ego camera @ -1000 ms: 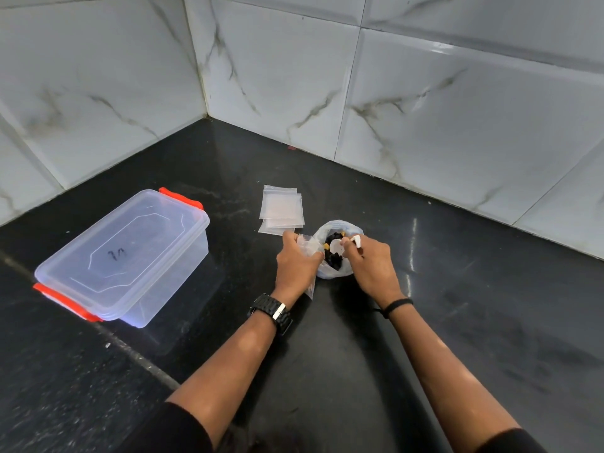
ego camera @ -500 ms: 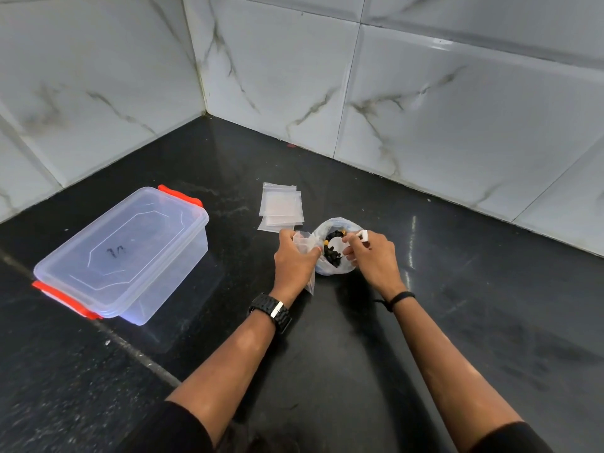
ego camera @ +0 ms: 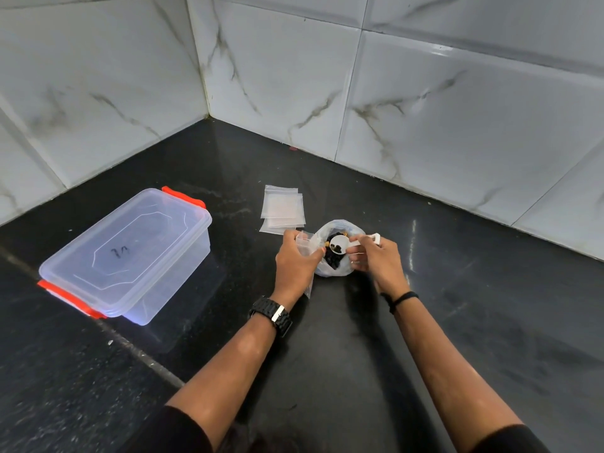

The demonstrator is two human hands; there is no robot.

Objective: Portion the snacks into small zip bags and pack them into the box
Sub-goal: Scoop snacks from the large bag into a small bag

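White scoop (ego camera: 340, 246) loaded with snacks, pinched in the right hand (ego camera: 379, 260). Left hand (ego camera: 294, 263) grips a small zip bag (ego camera: 305, 245) beside it.

Countertop (ego camera: 343, 371): glossy black stone. Wall tiles (ego camera: 457, 109): glazed, marbled white. Box (ego camera: 130, 253): clear smooth plastic, orange clips. Zip bags (ego camera: 282, 209): thin translucent plastic. Scoop (ego camera: 340, 245): white plastic.

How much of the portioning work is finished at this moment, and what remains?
Nothing looks finished: the clear box has its lid on and seems empty. In hand: the left hand holds a small zip bag open, and the right hand holds a white scoop carrying a few snacks over the snack bag. Left: fill and seal this bag, fill the spare zip bags, pack the box.
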